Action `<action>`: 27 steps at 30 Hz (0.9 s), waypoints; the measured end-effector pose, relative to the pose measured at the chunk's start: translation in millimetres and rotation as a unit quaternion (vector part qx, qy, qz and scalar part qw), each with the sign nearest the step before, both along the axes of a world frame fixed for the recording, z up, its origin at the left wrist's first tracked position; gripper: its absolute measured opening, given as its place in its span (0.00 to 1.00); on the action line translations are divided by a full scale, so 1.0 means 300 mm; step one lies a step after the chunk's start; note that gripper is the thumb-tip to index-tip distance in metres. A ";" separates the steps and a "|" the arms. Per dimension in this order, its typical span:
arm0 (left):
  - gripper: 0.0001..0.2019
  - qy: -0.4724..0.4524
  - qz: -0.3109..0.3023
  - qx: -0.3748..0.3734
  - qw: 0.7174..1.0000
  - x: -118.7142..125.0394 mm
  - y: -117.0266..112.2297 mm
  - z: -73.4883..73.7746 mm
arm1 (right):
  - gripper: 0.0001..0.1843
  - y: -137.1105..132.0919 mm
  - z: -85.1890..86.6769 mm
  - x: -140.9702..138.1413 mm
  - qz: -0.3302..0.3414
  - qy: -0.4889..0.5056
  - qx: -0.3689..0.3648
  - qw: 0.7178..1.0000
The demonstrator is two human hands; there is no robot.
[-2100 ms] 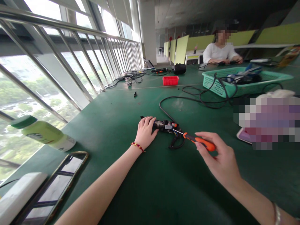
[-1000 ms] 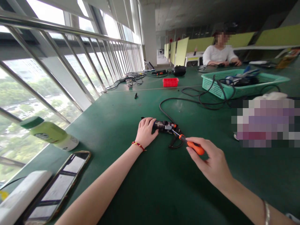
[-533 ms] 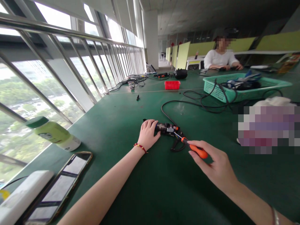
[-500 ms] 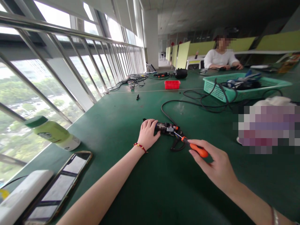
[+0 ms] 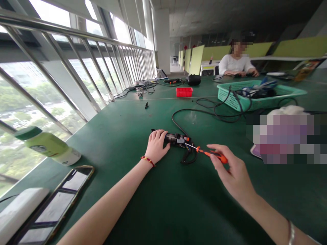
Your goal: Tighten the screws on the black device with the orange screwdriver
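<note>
My left hand (image 5: 156,145) is wrapped over the left end of an opened corded power tool (image 5: 171,138), pressing it against the green table. Its inner parts and thin wires are exposed at the right end. Between the thumb and fingers of my right hand (image 5: 231,168) is a screwdriver (image 5: 213,154) with an orange and black handle. The screwdriver's shaft points left, and its tip meets the tool's exposed end near the wires; whether it sits on a screw is too small to tell. A black cable (image 5: 175,117) runs from the tool toward the back.
A teal basket (image 5: 228,98) of tools stands at the back right, a red bin (image 5: 184,92) at the back middle. On the left are a bottle (image 5: 48,145), a phone (image 5: 57,207) and a white box (image 5: 25,211). A person (image 5: 236,63) sits across the table.
The screwdriver has tilted flatter, and my right fingers have shifted on its handle. My left hand keeps its hold on the power tool. The whole view has shifted slightly.
</note>
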State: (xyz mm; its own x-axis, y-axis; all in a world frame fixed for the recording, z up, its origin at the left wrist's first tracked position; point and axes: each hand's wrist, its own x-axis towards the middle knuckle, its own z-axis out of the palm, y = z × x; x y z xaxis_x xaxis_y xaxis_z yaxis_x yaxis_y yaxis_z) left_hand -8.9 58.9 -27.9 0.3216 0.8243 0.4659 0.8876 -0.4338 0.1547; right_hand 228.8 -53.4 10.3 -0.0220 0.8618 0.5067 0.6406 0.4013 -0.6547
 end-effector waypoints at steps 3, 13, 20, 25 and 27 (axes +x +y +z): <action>0.22 0.003 0.000 -0.002 1.000 -0.001 -0.001 -0.001 | 0.14 0.009 -0.002 0.005 -0.001 0.011 -0.016 1.000; 0.22 -0.001 -0.005 -0.002 1.000 0.000 -0.003 -0.002 | 0.15 0.004 -0.020 -0.005 -0.007 0.039 0.042 0.998; 0.23 0.003 -0.004 -0.005 1.000 -0.002 -0.002 -0.004 | 0.14 0.014 -0.001 0.002 -0.025 0.031 0.009 0.999; 0.23 0.003 -0.005 -0.004 1.000 -0.003 -0.001 -0.007 | 0.14 0.011 -0.001 0.000 -0.016 0.046 0.008 0.999; 0.23 -0.001 -0.005 -0.003 1.000 -0.003 0.000 -0.008 | 0.14 0.010 -0.004 0.001 -0.014 0.046 0.006 0.999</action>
